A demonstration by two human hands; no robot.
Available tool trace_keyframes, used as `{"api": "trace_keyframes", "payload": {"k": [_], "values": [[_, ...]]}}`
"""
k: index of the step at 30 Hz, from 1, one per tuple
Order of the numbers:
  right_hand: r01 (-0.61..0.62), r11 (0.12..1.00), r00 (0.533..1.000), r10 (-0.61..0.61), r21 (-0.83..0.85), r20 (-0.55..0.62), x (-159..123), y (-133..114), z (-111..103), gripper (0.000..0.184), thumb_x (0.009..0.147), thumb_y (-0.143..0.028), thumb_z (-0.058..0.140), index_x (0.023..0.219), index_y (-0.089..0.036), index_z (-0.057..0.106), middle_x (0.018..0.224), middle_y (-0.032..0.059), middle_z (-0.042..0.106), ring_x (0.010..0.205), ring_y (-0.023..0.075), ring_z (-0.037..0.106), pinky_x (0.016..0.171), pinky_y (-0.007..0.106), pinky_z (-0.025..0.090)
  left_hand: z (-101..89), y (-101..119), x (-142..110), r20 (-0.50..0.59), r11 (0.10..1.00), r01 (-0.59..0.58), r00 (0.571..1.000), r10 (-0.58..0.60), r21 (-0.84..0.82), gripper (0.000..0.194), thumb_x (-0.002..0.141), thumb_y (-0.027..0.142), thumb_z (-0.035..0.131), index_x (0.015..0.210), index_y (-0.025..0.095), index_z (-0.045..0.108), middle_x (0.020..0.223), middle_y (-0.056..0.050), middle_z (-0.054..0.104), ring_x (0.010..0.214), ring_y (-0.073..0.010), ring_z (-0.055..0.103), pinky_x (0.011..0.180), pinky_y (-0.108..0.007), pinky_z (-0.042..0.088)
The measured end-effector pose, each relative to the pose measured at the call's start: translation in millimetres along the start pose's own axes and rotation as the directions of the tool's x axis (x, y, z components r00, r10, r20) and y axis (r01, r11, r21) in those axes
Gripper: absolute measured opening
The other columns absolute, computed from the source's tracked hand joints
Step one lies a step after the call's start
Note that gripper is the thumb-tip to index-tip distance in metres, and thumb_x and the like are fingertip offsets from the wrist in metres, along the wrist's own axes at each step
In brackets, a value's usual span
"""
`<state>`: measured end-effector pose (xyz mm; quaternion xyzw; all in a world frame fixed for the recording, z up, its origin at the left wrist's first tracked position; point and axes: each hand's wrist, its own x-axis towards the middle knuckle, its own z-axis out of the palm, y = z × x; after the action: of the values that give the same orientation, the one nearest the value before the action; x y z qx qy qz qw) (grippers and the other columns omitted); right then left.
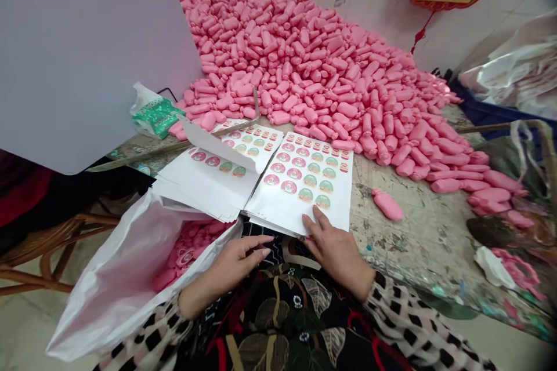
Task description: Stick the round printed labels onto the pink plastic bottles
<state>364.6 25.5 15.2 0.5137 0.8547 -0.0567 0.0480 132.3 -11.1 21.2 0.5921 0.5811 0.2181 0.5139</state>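
Observation:
My right hand (337, 249) lies at the near edge of a white sticker sheet (300, 208), its fingertips on the paper and its fingers apart. Rows of round pink and green stickers and small red ones are printed on that sheet. My left hand (243, 258) hovers over my lap, fingers stretched out, with nothing seen in it. To the left lies a second stack of sticker sheets (209, 191), its top sheet curling up. A single pink bottle-shaped piece (387, 204) lies on the table, right of the sheets.
A large heap of pink bottle-shaped pieces (300, 64) covers the back of the worn table (369, 220). An open white sack (117, 266) with pink pieces stands at left. Nearby are a green-printed bag (156, 113), a metal strip (174, 148) and a pale panel (96, 52).

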Motion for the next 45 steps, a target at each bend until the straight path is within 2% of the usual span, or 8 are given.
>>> {"api": "trace_keyframes", "payload": {"k": [8,11,15,18,22,26,35,45], "values": [[0.051,0.995,0.999,-0.052,0.091,0.005,3,14,-17,0.04,0.092,-0.033,0.033,0.128,-0.026,0.049,0.139,0.0082,0.043,0.097,0.0226,0.063,0.076,0.035,0.052,-2.0,1,4,0.042,0.984,0.088,0.996,-0.082,-0.154,0.042,0.079,0.042,0.052,0.114,0.02,0.061,0.075,0.0,0.065,0.061,-0.0121,0.056,0.059,-0.025,0.045],[0.078,0.991,0.997,-0.078,0.105,-0.005,5,13,-16,0.04,0.089,-0.022,0.036,0.127,-0.024,0.05,0.135,0.0061,0.049,0.101,0.0214,0.061,0.08,0.033,0.05,-9.3,3,11,-0.106,0.989,0.015,0.994,-0.031,-0.145,0.04,0.081,0.041,0.051,0.112,0.019,0.062,0.084,-0.003,0.067,0.064,-0.0129,0.057,0.062,-0.027,0.047],[0.062,0.995,0.997,-0.059,0.072,-0.041,7,12,-11,0.037,0.088,-0.018,0.038,0.122,-0.023,0.054,0.128,0.005,0.056,0.097,0.0197,0.062,0.076,0.029,0.05,-45.4,17,32,-0.474,0.933,-0.195,0.818,0.325,0.302,0.036,0.086,0.034,0.045,0.117,0.021,0.058,0.114,-0.006,0.061,0.097,-0.0194,0.057,0.085,-0.034,0.045],[0.046,0.998,0.997,-0.042,0.054,-0.069,8,9,-9,0.031,0.091,-0.023,0.037,0.113,-0.024,0.059,0.125,0.0036,0.058,0.091,0.0187,0.064,0.072,0.027,0.05,-80.2,36,55,-0.415,0.677,-0.137,0.698,0.584,0.723,0.043,0.086,0.019,0.04,0.128,0.02,0.048,0.14,-0.009,0.04,0.12,-0.0248,0.041,0.098,-0.042,0.033],[0.036,0.991,0.996,-0.024,0.132,-0.09,10,7,-10,0.03,0.092,-0.03,0.036,0.106,-0.025,0.063,0.126,0.0021,0.057,0.092,0.017,0.063,0.072,0.025,0.049,-108.5,53,78,-0.288,0.422,0.039,0.787,0.545,0.906,0.055,0.079,0.008,0.04,0.133,0.018,0.043,0.137,-0.012,0.042,0.11,-0.0303,0.046,0.087,-0.044,0.035],[0.07,0.954,0.993,-0.038,0.291,-0.115,14,14,-8,0.029,0.092,-0.03,0.037,0.102,-0.026,0.064,0.125,0.0012,0.058,0.101,0.0168,0.06,0.079,0.026,0.048,-115.0,46,80,-0.275,0.312,0.142,0.856,0.438,0.939,0.038,0.081,0.015,0.041,0.115,0.017,0.06,0.099,-0.014,0.063,0.093,-0.0317,0.051,0.073,-0.041,0.036],[0.074,0.852,0.987,0.011,0.519,-0.159,29,31,-17,0.029,0.091,-0.029,0.036,0.099,-0.025,0.063,0.096,0.001,0.068,0.084,0.016,0.062,0.074,0.026,0.046,-102.3,4,49,-0.333,0.354,0.189,0.852,0.405,0.916,0.024,0.082,0.024,0.044,0.081,0.021,0.068,0.099,-0.011,0.064,0.099,-0.0343,0.047,0.077,-0.049,0.029],[0.275,0.944,0.962,-0.268,0.182,-0.059,82,-37,-45,0.024,0.088,-0.018,0.039,0.102,-0.022,0.057,0.109,0.0045,0.061,0.09,0.0159,0.059,0.073,0.025,0.042,-78.4,-51,29,-0.281,0.473,0.085,0.89,0.359,0.877,0.041,0.084,0.013,0.039,0.117,0.025,0.058,0.125,-0.007,0.057,0.113,-0.0238,0.05,0.097,-0.045,0.031]]}}
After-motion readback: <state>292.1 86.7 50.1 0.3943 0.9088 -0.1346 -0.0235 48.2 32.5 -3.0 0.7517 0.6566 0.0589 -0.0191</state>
